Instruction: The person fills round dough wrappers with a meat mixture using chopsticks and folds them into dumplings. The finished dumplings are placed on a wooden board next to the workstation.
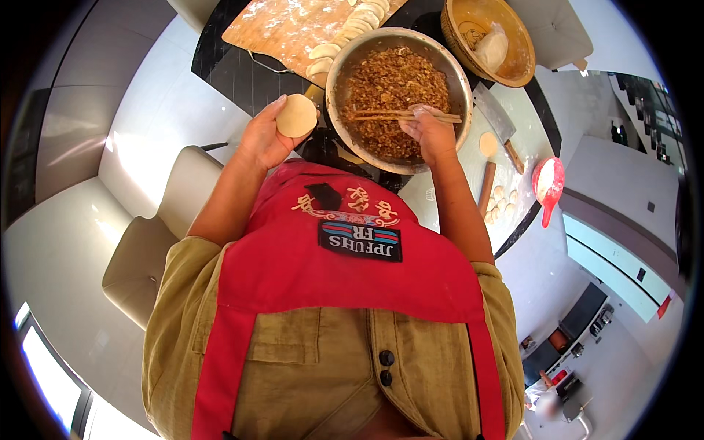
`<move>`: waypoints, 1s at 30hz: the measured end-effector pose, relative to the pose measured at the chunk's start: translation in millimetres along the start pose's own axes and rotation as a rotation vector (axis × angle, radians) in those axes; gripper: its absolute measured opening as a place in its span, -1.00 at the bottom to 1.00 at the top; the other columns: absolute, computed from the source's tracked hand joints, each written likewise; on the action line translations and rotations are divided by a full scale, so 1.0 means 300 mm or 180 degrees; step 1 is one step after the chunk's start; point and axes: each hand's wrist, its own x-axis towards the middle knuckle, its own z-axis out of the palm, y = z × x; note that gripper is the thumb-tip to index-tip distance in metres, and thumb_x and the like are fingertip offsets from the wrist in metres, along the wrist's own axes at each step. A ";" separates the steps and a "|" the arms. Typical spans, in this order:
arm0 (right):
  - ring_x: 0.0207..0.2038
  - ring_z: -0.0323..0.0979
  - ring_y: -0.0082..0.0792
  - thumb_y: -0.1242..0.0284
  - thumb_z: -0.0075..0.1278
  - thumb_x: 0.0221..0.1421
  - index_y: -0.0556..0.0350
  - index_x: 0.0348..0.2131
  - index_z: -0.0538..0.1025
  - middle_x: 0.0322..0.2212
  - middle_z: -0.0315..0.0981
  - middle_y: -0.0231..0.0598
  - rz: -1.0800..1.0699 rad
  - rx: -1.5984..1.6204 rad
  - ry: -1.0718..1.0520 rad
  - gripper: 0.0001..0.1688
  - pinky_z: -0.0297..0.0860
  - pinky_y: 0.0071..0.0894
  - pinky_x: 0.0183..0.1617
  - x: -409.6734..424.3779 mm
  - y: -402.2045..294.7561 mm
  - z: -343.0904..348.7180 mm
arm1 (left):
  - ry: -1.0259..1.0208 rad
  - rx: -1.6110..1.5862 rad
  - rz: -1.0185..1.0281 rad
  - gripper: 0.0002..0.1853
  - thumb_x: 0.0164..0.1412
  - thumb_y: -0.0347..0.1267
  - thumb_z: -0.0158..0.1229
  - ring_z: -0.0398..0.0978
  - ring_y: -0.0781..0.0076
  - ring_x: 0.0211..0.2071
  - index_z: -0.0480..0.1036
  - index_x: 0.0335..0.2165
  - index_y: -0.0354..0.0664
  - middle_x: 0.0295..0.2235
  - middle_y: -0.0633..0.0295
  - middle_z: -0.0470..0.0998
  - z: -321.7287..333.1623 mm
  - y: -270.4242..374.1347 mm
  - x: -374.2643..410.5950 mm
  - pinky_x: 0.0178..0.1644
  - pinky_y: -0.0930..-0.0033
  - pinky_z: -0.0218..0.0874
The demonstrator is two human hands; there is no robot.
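Observation:
A round, flat dough wrapper (296, 116) lies across the fingers of my left hand (263, 135), to the left of a large metal bowl (333, 104). Brown minced filling (393, 82) covers the bowl's bottom. Over that filling, my right hand (432, 135) grips a pair of wooden chopsticks (379, 115), whose tips point left. Whether the tips touch the filling I cannot tell. A row of folded dumplings (324, 51) runs along the edge of a floured wooden board (275, 27) behind the bowl.
Right of the bowl are a cleaver (495, 113), another wrapper (488, 144), a rolling pin (487, 187) and several dough pieces (499, 204). A red scoop (548, 179) holds flour at the table edge. Dough sits in a brown basin (520, 41). Chairs (137, 264) stand at left; a person (544, 399) is far off.

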 end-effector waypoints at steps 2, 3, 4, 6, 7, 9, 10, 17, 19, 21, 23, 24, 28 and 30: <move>-0.22 0.48 -0.23 0.45 -0.02 0.16 0.32 -0.17 0.41 -0.24 0.43 -0.14 0.0142 0.0265 -0.0062 -0.71 0.50 -0.27 -0.10 0.002 0.008 -0.027 | 0.0043 -0.0016 -0.0001 -0.57 0.36 -0.23 -0.17 0.44 0.03 -0.02 0.29 -0.03 -0.41 -0.06 -0.10 0.44 0.001 -0.004 0.002 0.05 0.15 0.34; -0.21 0.47 -0.21 0.46 -0.03 0.16 0.33 -0.16 0.39 -0.22 0.42 -0.13 0.0238 0.0395 -0.0070 -0.71 0.50 -0.26 -0.09 0.004 0.011 -0.041 | 0.0072 -0.0017 0.0003 -0.57 0.36 -0.23 -0.17 0.44 0.03 -0.02 0.29 -0.03 -0.41 -0.06 -0.10 0.44 0.005 -0.006 0.003 0.05 0.15 0.34; -0.20 0.46 -0.19 0.48 -0.04 0.16 0.33 -0.15 0.38 -0.21 0.40 -0.12 0.0334 0.0525 -0.0079 -0.70 0.50 -0.25 -0.08 0.006 0.015 -0.054 | 0.0100 -0.0018 0.0007 -0.57 0.36 -0.23 -0.17 0.44 0.03 -0.02 0.29 -0.03 -0.41 -0.06 -0.11 0.44 0.008 -0.008 0.003 0.05 0.15 0.34; -0.21 0.46 -0.18 0.47 -0.04 0.16 0.30 -0.17 0.39 -0.23 0.40 -0.14 0.0453 0.0716 -0.0050 -0.73 0.49 -0.25 -0.08 0.013 0.030 -0.077 | 0.0067 -0.0007 0.0006 -0.58 0.36 -0.23 -0.17 0.44 0.05 -0.03 0.30 -0.04 -0.40 -0.06 -0.09 0.44 0.015 -0.008 0.002 0.06 0.15 0.34; -0.22 0.46 -0.18 0.47 -0.04 0.16 0.29 -0.18 0.39 -0.25 0.40 -0.14 0.0510 0.0814 -0.0037 -0.74 0.49 -0.24 -0.08 0.015 0.033 -0.088 | 0.0049 0.0002 0.0005 -0.59 0.36 -0.23 -0.16 0.44 0.06 -0.03 0.30 -0.04 -0.39 -0.06 -0.08 0.44 0.019 -0.008 0.000 0.06 0.15 0.33; -0.22 0.46 -0.19 0.47 -0.02 0.15 0.27 -0.20 0.39 -0.26 0.41 -0.15 0.0479 0.0962 -0.0069 -0.76 0.50 -0.26 -0.08 0.011 0.023 -0.120 | 0.0116 0.0008 0.0027 -0.59 0.36 -0.23 -0.16 0.44 0.09 -0.03 0.31 -0.04 -0.38 -0.07 -0.06 0.45 0.037 -0.014 0.001 0.07 0.15 0.32; -0.23 0.46 -0.19 0.47 -0.02 0.15 0.26 -0.21 0.40 -0.27 0.41 -0.15 0.0463 0.1035 -0.0087 -0.77 0.50 -0.26 -0.09 0.007 0.018 -0.132 | 0.0148 0.0009 0.0039 -0.59 0.36 -0.23 -0.16 0.44 0.10 -0.03 0.31 -0.04 -0.37 -0.07 -0.05 0.45 0.047 -0.016 0.002 0.08 0.15 0.31; -0.25 0.49 -0.21 0.47 0.00 0.14 0.25 -0.21 0.41 -0.30 0.44 -0.10 0.0127 0.1189 -0.0076 -0.76 0.51 -0.36 -0.15 -0.034 -0.033 -0.181 | -0.0268 0.0137 -0.0040 -0.59 0.36 -0.23 -0.16 0.41 0.15 0.00 0.28 0.00 -0.34 -0.04 0.00 0.43 0.128 -0.027 0.027 0.11 0.14 0.27; -0.28 0.49 -0.21 0.49 -0.01 0.14 0.25 -0.22 0.39 -0.32 0.43 -0.11 0.0081 0.1285 -0.0130 -0.78 0.50 -0.31 -0.13 -0.052 -0.049 -0.185 | -0.0258 0.0189 -0.0082 -0.58 0.36 -0.23 -0.15 0.40 0.15 0.00 0.26 0.02 -0.32 -0.01 0.00 0.41 0.149 -0.041 0.039 0.12 0.13 0.26; -0.28 0.49 -0.22 0.49 -0.03 0.15 0.25 -0.23 0.40 -0.32 0.44 -0.10 -0.0063 0.1248 -0.0023 -0.79 0.49 -0.32 -0.11 -0.083 -0.071 -0.175 | -0.0434 0.0137 -0.0131 -0.58 0.36 -0.23 -0.18 0.39 0.15 0.02 0.22 0.04 -0.30 0.00 0.01 0.38 0.171 -0.058 0.048 0.12 0.10 0.26; -0.27 0.49 -0.22 0.49 -0.04 0.16 0.27 -0.22 0.40 -0.32 0.45 -0.09 -0.0284 0.1168 -0.0032 -0.79 0.49 -0.33 -0.11 -0.127 -0.105 -0.154 | -0.0630 0.0102 -0.0247 -0.57 0.37 -0.20 -0.20 0.37 0.16 0.03 0.20 0.06 -0.27 0.01 0.03 0.36 0.192 -0.076 0.063 0.13 0.08 0.25; -0.27 0.49 -0.22 0.49 -0.05 0.16 0.28 -0.22 0.39 -0.31 0.46 -0.08 -0.0437 0.1096 -0.0095 -0.79 0.48 -0.33 -0.11 -0.156 -0.129 -0.141 | -0.0742 0.0086 -0.0336 -0.55 0.36 -0.18 -0.20 0.36 0.16 0.04 0.20 0.07 -0.25 0.02 0.04 0.35 0.200 -0.086 0.074 0.13 0.08 0.23; -0.23 0.50 -0.27 0.48 -0.06 0.18 0.33 -0.23 0.42 -0.27 0.48 -0.06 -0.1137 0.0056 0.0153 -0.77 0.45 -0.39 -0.10 -0.322 -0.233 -0.007 | -0.0922 0.0014 -0.0483 -0.48 0.36 -0.07 -0.23 0.32 0.15 0.08 0.19 0.09 -0.22 0.06 0.07 0.33 0.273 -0.131 0.083 0.15 0.05 0.19; -0.21 0.49 -0.30 0.48 -0.05 0.17 0.34 -0.23 0.45 -0.25 0.49 -0.07 -0.1540 -0.0950 0.0055 -0.77 0.42 -0.41 -0.08 -0.416 -0.262 0.035 | -0.0884 0.0050 -0.0497 -0.41 0.36 -0.02 -0.28 0.31 0.15 0.09 0.18 0.10 -0.28 0.07 0.03 0.33 0.317 -0.142 0.075 0.15 0.05 0.19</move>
